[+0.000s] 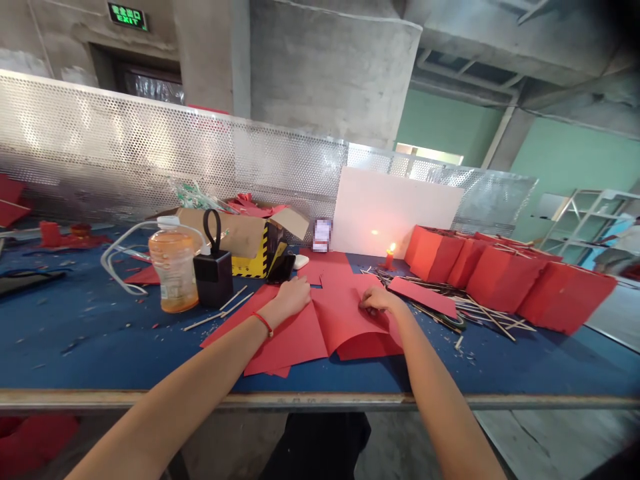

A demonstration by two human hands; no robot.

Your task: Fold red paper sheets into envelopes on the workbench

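1. Your blue tabletop [125, 360], littered with small scraps, runs back to a perforated metal screen [290, 160] on the far side.
2. Overlapping red paper sheets [345, 307] lie at the near middle, one bowed upward at right.
3. Your left hand [294, 298] is on the paper, fingers bent; your right hand [383, 300] has its fingers curled against the bowed sheet. I cannot tell whether either grips it.
4. To your left, a bottle [173, 270] stands beside a black device [214, 280].
5. To your right are a lit candle [390, 253], thin sticks [493, 313] and red box shapes [505, 273].
6. Beyond, concrete [325, 73] and green walls [585, 150] rise; an exit sign [128, 16] glows far left.
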